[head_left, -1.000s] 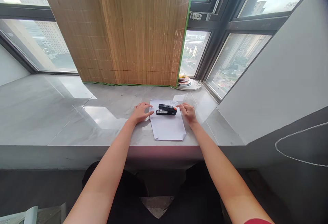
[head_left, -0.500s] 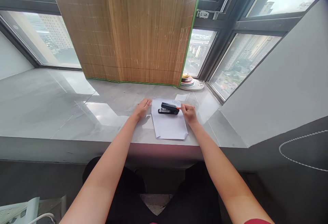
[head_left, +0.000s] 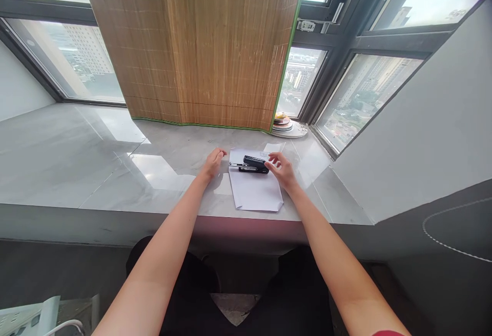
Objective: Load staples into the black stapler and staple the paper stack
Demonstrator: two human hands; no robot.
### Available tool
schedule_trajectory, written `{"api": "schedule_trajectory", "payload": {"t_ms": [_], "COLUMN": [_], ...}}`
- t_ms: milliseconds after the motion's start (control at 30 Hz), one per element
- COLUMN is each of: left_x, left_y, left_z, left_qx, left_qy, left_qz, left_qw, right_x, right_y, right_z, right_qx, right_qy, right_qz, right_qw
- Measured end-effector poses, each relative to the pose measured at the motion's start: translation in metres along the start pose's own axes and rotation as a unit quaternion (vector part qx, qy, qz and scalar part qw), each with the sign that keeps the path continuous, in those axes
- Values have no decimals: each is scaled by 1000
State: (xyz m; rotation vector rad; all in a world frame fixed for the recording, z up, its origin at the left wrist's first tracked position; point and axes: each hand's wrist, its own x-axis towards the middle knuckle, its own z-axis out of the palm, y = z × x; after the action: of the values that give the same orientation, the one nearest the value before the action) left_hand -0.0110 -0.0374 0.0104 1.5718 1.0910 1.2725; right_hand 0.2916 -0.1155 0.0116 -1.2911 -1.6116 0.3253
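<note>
A black stapler (head_left: pixel 255 164) lies on white paper (head_left: pixel 257 192), its arm raised slightly above its base. A thin metal part sticks out past its left end, over the paper's left edge. My right hand (head_left: pixel 283 169) is at the stapler's right end, fingers loosely curled and apart, with the thumb side at the black body. Whether it presses on the stapler is hard to tell. My left hand (head_left: pixel 213 163) rests on the sill just left of the paper, fingers slightly bent and loosely apart, with nothing visible in it.
The pale marble sill (head_left: pixel 165 139) has a front edge near my forearms. A bamboo blind (head_left: pixel 207 49) hangs behind the paper. Stacked plates (head_left: pixel 286 127) stand in the back right corner by the window. A beaded cord (head_left: pixel 442 241) hangs at the right.
The metal part now sticks out from the stapler's left end. My right hand's fingers have loosened and spread, and the orange piece by them no longer shows. My left hand has barely moved.
</note>
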Motion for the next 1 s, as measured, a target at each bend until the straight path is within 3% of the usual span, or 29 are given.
{"api": "schedule_trajectory", "payload": {"t_ms": [100,233,300,400,733,900,1000], "left_x": [-3,-9,-11,-9,-5,-3,-1], "left_y": [12,27,30,29,25,20,18], "left_z": [-1,-7,-9,-9,-6,-5,-4], "left_qx": [-168,-441,-501,-538,-554,-546,-534], "left_qy": [34,12,20,42,35,13,12], "left_qz": [-3,-99,-145,-177,-209,-210,-208], "left_qw": [985,892,853,823,805,811,819], "right_x": [2,2,0,-1,1,2,6], "right_y": [-1,3,4,1,-15,-37,-65], "right_z": [4,10,11,11,9,18,35], "right_qx": [50,10,-13,-27,12,-30,-87], "right_qy": [-53,-117,-117,-117,-164,-56,-27], "right_qz": [13,38,40,36,2,-16,-107], "right_qw": [997,992,992,992,986,998,990]}}
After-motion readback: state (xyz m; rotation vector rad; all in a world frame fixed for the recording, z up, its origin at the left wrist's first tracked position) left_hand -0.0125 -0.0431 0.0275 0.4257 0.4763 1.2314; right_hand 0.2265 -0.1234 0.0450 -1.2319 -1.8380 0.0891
